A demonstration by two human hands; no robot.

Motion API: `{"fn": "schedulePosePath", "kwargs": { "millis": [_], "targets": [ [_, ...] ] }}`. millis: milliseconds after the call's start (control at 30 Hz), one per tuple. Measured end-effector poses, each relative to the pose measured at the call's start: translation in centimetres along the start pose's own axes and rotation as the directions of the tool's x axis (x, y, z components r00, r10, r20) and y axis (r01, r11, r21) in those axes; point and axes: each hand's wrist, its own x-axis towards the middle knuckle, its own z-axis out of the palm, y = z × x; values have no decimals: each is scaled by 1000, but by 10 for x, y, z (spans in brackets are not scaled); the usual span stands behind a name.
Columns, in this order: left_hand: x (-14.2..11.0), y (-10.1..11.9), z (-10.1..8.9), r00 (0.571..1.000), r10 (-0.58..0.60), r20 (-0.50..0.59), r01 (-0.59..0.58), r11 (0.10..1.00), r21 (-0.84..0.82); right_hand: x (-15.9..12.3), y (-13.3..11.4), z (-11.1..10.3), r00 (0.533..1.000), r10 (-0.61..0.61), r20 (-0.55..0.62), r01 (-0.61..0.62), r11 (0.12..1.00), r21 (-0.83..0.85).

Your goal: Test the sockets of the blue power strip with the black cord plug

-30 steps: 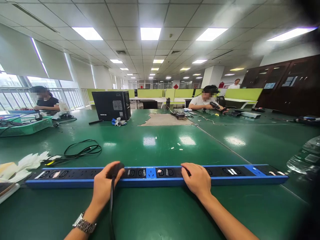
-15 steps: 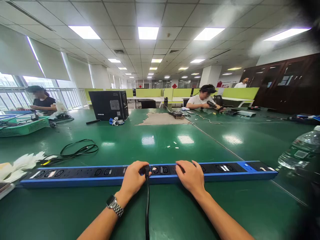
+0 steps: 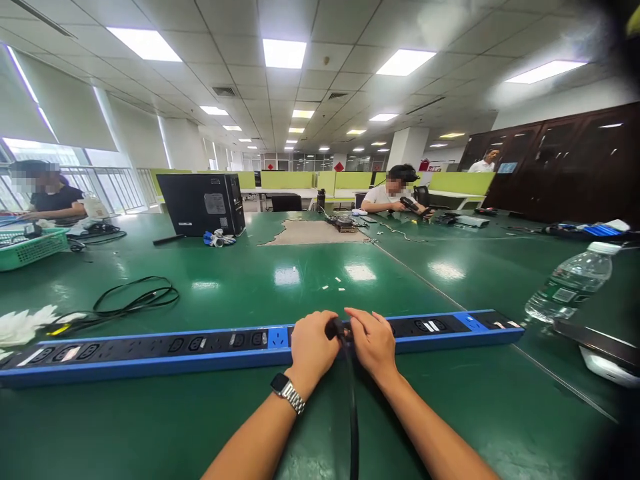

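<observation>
A long blue-and-black power strip (image 3: 150, 347) lies across the green table in front of me. My left hand (image 3: 313, 343), with a wristwatch, is closed around a black plug (image 3: 334, 328) held against the strip's sockets near its middle. The plug's black cable (image 3: 353, 413) runs down toward me between my forearms. My right hand (image 3: 373, 340) rests on the strip just right of the plug, fingers curled over the sockets and touching the plug.
A coiled black cable (image 3: 133, 301) and white gloves (image 3: 23, 325) lie at the left. A water bottle (image 3: 567, 283) lies at the right beside a dark device (image 3: 597, 340). Farther back stand a black computer case (image 3: 200, 203) and a green basket (image 3: 30, 248). People sit at the far side.
My left hand has carried the plug rightward along the strip, from left of centre to beside my right hand. My view has shifted right, bringing the bottle further in.
</observation>
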Motion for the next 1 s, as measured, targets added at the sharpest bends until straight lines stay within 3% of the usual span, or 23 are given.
{"fn": "schedulePosePath", "kwargs": {
  "millis": [133,267,367,467,533,667,767,867,1000],
  "targets": [
    [0,0,2,999,42,32,-43,999,30,-1,0,-2,1000,-17,4,17,1000,14],
    [-3,0,6,1000,16,-10,-16,1000,-4,-2,-1,-2,1000,-29,7,29,1000,-4],
    [-1,2,-1,998,2,-56,-5,998,-66,-2,-2,0,1000,-27,-1,27,999,-20],
    [-2,-8,-28,984,-37,-176,10,989,-150,-2,-1,1,999,-39,-16,39,999,-37],
    [-12,-30,-56,962,-51,-270,1,983,-181,-3,-1,2,998,-49,-30,48,998,-52],
    [-48,-97,-119,935,-86,-345,108,993,43,-3,-2,3,999,-44,-32,42,997,-65],
    [-69,-135,-153,932,-145,-332,200,971,135,-3,-2,4,999,-23,-34,20,997,-69],
    [-74,-145,-166,965,-94,-245,143,971,190,-4,-1,3,999,-17,-29,15,997,-71],
    [-69,-142,-168,988,-19,-152,51,976,212,-6,0,3,999,-43,-6,42,996,-85]
  ]
}}
